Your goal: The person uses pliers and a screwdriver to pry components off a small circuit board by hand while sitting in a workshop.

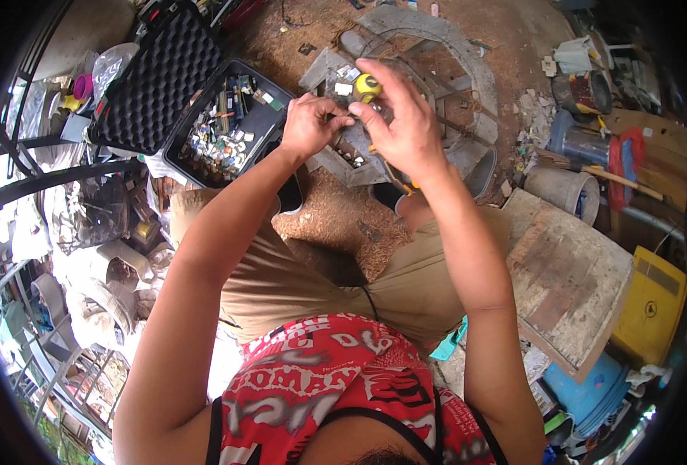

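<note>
My right hand (405,128) curls around a rounded yellow-and-black tool handle (367,87), seen nearly end-on; its working end is hidden. Close beside it, my left hand (312,124) has thumb and fingers pinched together, and what they hold is too small to make out. Both hands are over a grey work surface (334,63) with small pale pieces, among them a white square piece (343,89). Below my right wrist is a thin orange-handled tool (401,182), partly covered by my arm.
An open black case (175,151) with a foam-lined lid (154,85) stands at left, full of small electronic parts (218,143). A large grey ring-shaped frame (483,101) lies ahead. At right are a worn board (564,271), a bucket (564,190), and a yellow panel (653,306).
</note>
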Tool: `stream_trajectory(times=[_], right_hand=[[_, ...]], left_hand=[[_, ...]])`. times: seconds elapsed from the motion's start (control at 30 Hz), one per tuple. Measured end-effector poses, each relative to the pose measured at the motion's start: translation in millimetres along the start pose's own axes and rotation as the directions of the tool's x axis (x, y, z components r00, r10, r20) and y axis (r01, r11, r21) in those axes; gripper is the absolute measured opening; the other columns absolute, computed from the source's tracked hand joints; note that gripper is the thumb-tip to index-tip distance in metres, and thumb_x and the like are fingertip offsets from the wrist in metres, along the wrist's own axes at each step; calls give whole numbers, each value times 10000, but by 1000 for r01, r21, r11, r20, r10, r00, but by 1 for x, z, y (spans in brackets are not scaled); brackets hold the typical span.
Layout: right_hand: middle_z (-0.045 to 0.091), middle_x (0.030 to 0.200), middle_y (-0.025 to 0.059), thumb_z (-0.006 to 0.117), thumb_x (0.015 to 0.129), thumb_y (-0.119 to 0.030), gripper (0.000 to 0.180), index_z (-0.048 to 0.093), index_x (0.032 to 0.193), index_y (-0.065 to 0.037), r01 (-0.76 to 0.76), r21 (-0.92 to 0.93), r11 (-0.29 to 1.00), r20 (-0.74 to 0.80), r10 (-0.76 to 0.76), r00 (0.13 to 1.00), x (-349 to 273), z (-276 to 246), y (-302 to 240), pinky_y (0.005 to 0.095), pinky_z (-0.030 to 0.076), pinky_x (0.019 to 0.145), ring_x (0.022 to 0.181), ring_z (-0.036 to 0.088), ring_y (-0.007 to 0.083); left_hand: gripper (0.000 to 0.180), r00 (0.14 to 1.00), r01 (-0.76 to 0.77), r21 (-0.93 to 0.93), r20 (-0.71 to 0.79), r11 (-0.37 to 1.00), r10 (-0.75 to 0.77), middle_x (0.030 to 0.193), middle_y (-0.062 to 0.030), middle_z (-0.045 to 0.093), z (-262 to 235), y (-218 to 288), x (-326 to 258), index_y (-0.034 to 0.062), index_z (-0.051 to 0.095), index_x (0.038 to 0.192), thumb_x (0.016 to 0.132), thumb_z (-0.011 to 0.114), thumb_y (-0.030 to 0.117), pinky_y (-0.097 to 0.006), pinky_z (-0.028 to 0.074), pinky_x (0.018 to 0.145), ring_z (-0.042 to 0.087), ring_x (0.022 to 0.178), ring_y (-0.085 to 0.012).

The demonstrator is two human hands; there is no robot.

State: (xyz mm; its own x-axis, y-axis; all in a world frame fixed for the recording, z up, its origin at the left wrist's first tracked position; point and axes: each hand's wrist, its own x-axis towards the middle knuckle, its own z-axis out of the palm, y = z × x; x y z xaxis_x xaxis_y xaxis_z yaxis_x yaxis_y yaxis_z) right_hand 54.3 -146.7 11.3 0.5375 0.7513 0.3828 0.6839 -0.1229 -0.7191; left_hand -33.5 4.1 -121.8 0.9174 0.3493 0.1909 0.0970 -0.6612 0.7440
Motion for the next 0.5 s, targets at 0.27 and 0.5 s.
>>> stream_trajectory(times=[0.27,0.5], right_hand=[[500,1342,253,694,849,-508,963,203,1535,-45,-127,-8,992,-60,126,990,-14,-27,4,419,536,882,1079,628,336],[455,1323,252,761,785,-493,987,277,1484,8,-215,-778,591,393,723,568,-68,-21,21,455,496,973,1201,525,398]], left_hand=[[227,997,45,-31,59,999,-43,788,-4,683,-2,1,3,179,748,800,752,800,394,-393,392,874,593,900,-232],[247,993,83,-20,82,996,-81,783,-8,676,-4,5,4,173,749,800,755,797,411,-387,379,882,589,902,-235]])
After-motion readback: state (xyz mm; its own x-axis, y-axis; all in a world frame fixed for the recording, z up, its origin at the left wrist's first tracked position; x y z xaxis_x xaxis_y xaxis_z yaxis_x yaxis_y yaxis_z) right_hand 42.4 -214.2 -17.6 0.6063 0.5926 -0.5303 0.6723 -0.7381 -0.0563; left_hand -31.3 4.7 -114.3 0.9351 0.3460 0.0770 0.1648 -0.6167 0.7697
